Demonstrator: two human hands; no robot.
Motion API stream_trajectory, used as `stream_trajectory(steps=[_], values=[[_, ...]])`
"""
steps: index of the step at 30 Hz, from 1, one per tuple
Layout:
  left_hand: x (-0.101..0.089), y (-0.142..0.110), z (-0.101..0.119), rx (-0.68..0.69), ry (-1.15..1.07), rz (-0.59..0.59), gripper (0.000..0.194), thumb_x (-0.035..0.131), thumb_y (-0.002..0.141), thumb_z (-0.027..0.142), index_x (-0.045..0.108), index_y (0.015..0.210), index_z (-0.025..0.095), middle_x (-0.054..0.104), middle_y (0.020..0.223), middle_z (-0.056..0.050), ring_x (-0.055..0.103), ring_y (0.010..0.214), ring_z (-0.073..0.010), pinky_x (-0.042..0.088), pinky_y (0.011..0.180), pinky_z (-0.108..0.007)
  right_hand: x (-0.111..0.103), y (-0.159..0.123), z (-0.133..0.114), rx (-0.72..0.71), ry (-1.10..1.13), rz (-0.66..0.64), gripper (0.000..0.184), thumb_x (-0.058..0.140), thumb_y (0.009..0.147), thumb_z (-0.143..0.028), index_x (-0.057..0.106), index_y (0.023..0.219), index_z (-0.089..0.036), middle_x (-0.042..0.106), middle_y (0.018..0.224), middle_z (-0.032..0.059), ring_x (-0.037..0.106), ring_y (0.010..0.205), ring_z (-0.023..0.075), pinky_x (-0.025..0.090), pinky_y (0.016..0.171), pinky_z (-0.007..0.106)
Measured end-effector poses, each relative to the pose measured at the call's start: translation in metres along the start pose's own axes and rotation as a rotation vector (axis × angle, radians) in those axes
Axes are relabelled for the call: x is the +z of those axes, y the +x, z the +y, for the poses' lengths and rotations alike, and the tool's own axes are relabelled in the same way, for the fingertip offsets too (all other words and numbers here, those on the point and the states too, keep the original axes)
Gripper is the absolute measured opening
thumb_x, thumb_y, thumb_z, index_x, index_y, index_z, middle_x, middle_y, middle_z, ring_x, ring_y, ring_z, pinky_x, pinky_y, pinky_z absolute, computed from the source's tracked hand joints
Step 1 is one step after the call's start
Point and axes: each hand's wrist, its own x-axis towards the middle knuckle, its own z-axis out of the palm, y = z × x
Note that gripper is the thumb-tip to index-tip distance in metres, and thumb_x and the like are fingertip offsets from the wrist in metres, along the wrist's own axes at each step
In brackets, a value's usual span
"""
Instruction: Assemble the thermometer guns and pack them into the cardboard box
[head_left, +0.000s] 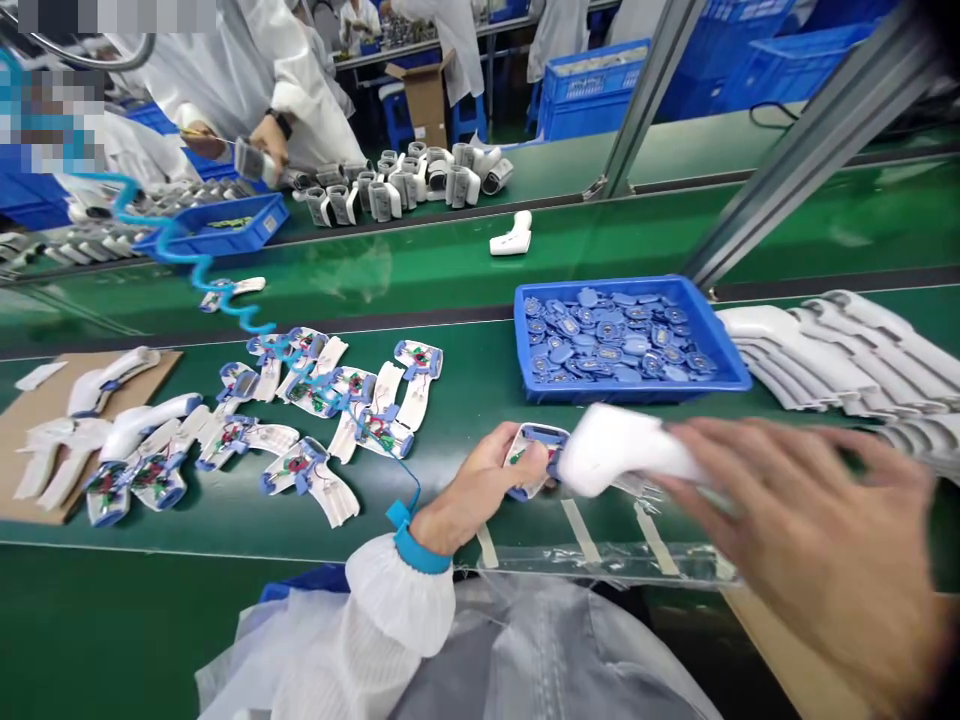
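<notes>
No readable brand or label anywhere; markings on blue discs (615,340) too small to make out. Left hand (480,465) reaching forward from white sleeve, blue wrist strap (420,552) on, fingers (525,452) clenched around blue-edged board assembly (534,460). Right hand (795,530) close to camera, fingers spread, grasping white pistol-grip housing (622,450), nose touching assembly. Both above near edge of green conveyor belt (457,385), just below blue tray (637,392). More assemblies lying on belt to left (337,400).
</notes>
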Motion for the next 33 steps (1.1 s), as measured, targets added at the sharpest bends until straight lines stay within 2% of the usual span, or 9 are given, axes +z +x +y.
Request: stream_trajectory(steps=[4,10,13,16,18,21,24,27,33], values=[[0.000,-0.003,-0.009,0.044,0.149,0.064,0.053,0.082,0.082,0.054,0.065,0.110,0.013,0.065,0.099,-0.006,0.060,0.086,-0.0169,0.045,0.072,-0.025,0.017,0.009,-0.055,-0.239,-0.030,-0.014,0.025,0.061,0.102,-0.032,0.067,0.121,-0.016,0.077,0.114,0.0108,0.070,0.105,0.0306,0.041,0.098,0.052],[-0.001,-0.008,-0.005,0.133,0.427,0.077,0.042,0.083,0.081,0.043,0.069,0.111,0.016,0.071,0.099,-0.004,0.062,0.087,-0.0173,0.046,0.074,-0.026,0.026,0.022,-0.056,0.243,0.780,-0.500,0.049,0.044,0.105,-0.058,0.066,0.130,-0.023,0.076,0.104,0.0077,0.071,0.083,0.0210,0.053,0.069,0.033],[-0.001,-0.010,0.004,0.131,0.506,0.061,0.050,0.090,0.072,0.039,0.067,0.110,0.017,0.073,0.098,-0.002,0.064,0.084,-0.0175,0.046,0.071,-0.026,0.029,0.041,-0.076,0.430,0.931,-0.367,0.045,0.047,0.103,-0.060,0.073,0.106,-0.023,0.073,0.096,0.0055,0.067,0.082,0.0174,0.050,0.069,0.029],[0.000,-0.012,0.008,0.144,0.681,-0.008,0.034,0.079,0.080,0.032,0.068,0.109,0.017,0.074,0.098,-0.004,0.066,0.081,-0.0188,0.045,0.066,-0.027,0.043,0.058,-0.109,0.418,0.728,-0.182,0.051,0.054,0.100,-0.058,0.061,0.066,-0.020,0.059,0.069,0.0015,0.052,0.062,0.0133,0.038,0.061,0.029],[0.001,-0.012,0.007,0.185,0.880,-0.040,0.021,0.068,0.083,0.022,0.070,0.102,0.015,0.075,0.092,-0.007,0.067,0.077,-0.0215,0.044,0.065,-0.029,0.053,0.066,-0.126,0.369,0.560,-0.094,0.055,0.052,0.102,-0.053,0.050,0.057,-0.021,0.052,0.061,0.0012,0.045,0.057,0.0132,0.031,0.058,0.032],[0.002,-0.013,0.006,0.260,1.110,0.076,0.022,0.063,0.078,0.016,0.070,0.099,0.014,0.073,0.083,-0.013,0.067,0.072,-0.0274,0.045,0.067,-0.035,0.059,0.072,-0.133,0.272,0.450,0.009,0.055,0.042,0.105,-0.042,0.039,0.053,-0.023,0.048,0.056,0.0028,0.044,0.056,0.0146,0.027,0.058,0.034],[-0.002,-0.014,0.011,0.264,1.065,0.095,0.023,0.065,0.082,0.025,0.068,0.103,0.017,0.074,0.087,-0.011,0.069,0.074,-0.0285,0.046,0.066,-0.036,0.056,0.076,-0.127,0.343,0.480,0.096,0.058,0.039,0.106,-0.040,0.035,0.051,-0.024,0.044,0.052,0.0020,0.040,0.051,0.0139,0.028,0.057,0.034],[-0.006,-0.016,0.013,0.219,0.983,0.044,0.026,0.067,0.086,0.035,0.065,0.105,0.018,0.075,0.092,-0.009,0.071,0.079,-0.0276,0.047,0.064,-0.033,0.054,0.077,-0.123,0.460,0.533,0.079,0.058,0.043,0.105,-0.048,0.046,0.053,-0.023,0.050,0.054,0.0017,0.043,0.051,0.0135,0.030,0.056,0.033],[-0.001,-0.023,0.003,0.189,1.118,0.169,0.035,0.063,0.092,0.043,0.062,0.111,0.013,0.074,0.098,-0.016,0.072,0.079,-0.0342,0.047,0.067,-0.038,0.058,0.082,-0.122,0.454,0.573,-0.129,0.062,0.042,0.103,-0.053,0.056,0.051,-0.023,0.060,0.053,0.0049,0.053,0.050,0.0163,0.033,0.056,0.034]])
